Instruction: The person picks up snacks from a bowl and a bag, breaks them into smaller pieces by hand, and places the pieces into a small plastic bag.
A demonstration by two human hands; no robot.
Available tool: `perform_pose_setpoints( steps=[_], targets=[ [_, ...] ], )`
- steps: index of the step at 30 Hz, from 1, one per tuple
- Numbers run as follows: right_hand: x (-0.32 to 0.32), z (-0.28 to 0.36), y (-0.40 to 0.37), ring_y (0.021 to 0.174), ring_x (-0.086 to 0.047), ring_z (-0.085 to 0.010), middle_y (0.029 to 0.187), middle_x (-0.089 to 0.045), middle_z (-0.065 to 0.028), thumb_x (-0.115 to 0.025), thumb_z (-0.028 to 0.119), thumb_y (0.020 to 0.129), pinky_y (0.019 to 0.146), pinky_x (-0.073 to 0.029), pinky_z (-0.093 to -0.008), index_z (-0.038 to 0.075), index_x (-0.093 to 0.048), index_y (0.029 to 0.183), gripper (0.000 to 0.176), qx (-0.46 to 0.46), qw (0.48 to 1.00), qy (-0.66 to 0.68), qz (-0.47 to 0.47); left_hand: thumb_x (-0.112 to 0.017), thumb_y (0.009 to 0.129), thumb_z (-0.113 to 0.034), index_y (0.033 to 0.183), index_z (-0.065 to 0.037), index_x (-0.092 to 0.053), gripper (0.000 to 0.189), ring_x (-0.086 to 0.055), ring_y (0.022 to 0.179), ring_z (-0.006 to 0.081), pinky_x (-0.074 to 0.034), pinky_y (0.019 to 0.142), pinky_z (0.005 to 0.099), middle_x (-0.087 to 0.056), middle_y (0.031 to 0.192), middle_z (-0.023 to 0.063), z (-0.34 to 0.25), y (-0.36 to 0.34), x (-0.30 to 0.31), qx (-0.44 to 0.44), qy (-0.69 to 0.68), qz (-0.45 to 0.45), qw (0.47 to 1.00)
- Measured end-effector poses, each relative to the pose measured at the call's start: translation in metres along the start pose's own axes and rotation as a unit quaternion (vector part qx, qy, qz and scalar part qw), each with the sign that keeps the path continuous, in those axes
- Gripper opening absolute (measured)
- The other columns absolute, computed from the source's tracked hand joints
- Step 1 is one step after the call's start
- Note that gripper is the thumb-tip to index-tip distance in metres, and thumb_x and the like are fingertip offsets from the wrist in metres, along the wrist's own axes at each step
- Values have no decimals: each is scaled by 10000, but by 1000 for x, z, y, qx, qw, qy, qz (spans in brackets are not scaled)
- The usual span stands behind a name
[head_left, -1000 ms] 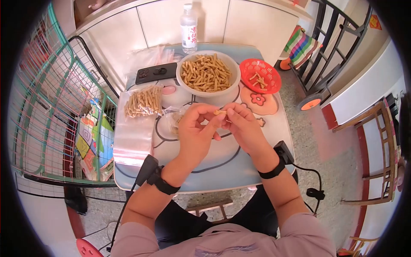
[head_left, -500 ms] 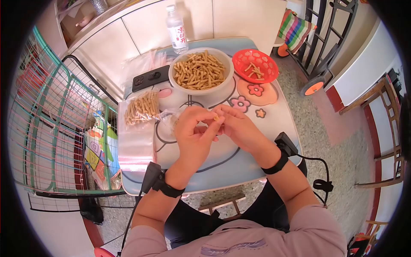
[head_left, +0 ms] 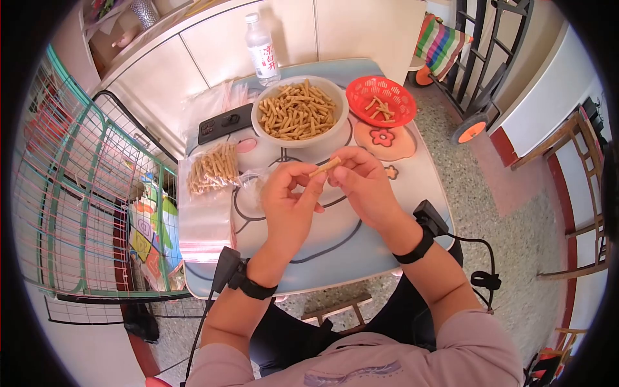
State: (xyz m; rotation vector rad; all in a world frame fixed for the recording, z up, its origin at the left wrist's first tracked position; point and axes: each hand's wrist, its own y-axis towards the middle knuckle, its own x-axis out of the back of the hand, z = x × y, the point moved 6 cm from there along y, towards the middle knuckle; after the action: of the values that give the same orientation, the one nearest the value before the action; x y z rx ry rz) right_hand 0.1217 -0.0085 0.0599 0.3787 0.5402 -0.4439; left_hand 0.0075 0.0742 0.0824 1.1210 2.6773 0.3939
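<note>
Between my hands, above the table, is a short tan stick (head_left: 324, 167) that looks like a snack stick or a piece of dried root. My left hand (head_left: 288, 198) pinches its left end between thumb and fingers. The other end sits in the fingertips of my right hand (head_left: 364, 187). Beyond the hands stands a white bowl (head_left: 341, 128) heaped with similar sticks. A red plastic basket (head_left: 404, 100) to its right holds several more. Left of my hands, a clear bag (head_left: 215, 166) packed with sticks lies on a pile of flat plastic bags (head_left: 205, 226).
A phone (head_left: 224, 123) lies beside the bowl, and a water bottle (head_left: 262, 51) stands at the back of the table (head_left: 412, 219). A green wire cage (head_left: 84, 213) borders the left side. A black trolley (head_left: 483, 84) is at the far right.
The stick, mostly hidden by my fingers before, now shows lengthwise between both hands. My right hand has turned and its fingers have shifted up slightly. The view has moved a little.
</note>
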Motion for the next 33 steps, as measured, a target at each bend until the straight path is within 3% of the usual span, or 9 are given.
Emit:
perform_pose_setpoints(
  steps=[4,13,19,22,28,33],
  targets=[
    [-1,6,-2,890,-609,-90,959,-646,-11,-683,-5,884,798,-488,-242,51,-619,1061,196,57,997,-55,-15,-656,941,-89,1081,-8,-655,162,-613,756,89,-527,487,197,-604,961,45,4,0,-2,9,22,25,999],
    [-8,16,-4,802,-579,-93,939,-576,-25,-704,-32,841,741,-478,-244,30,-615,983,179,178,966,-184,22,-620,944,-54,1195,-35,-672,257,-638,810,116,-574,538,222,-611,1041,77,3,-1,-7,13,86,58,994],
    [-6,16,-4,839,-556,-87,935,-569,-12,-697,-28,843,763,-461,-246,41,-611,990,184,196,956,-216,22,-623,950,-73,1187,-26,-668,246,-637,823,115,-576,536,226,-603,1065,82,2,-1,-9,16,88,58,994],
    [-8,14,-5,866,-548,-85,933,-578,-3,-680,-6,864,783,-454,-260,57,-597,1021,189,131,986,-102,10,-595,987,-140,1140,-3,-651,213,-626,824,105,-558,526,216,-597,1013,55,-2,-1,-12,-19,107,70,992],
    [2,12,-3,916,-553,-79,969,-621,-7,-617,108,946,810,-442,-246,70,-588,1084,146,68,997,-30,-25,-522,1029,-212,1072,19,-624,256,-612,802,102,-551,508,225,-594,956,63,3,-3,-9,13,56,57,997],
    [2,8,-4,924,-563,-80,964,-632,1,-626,153,959,818,-442,-240,57,-608,1135,201,48,997,-61,-26,-424,1064,-271,1018,26,-606,351,-606,762,108,-548,498,231,-572,889,62,3,-3,-10,16,54,69,996]
  ],
)
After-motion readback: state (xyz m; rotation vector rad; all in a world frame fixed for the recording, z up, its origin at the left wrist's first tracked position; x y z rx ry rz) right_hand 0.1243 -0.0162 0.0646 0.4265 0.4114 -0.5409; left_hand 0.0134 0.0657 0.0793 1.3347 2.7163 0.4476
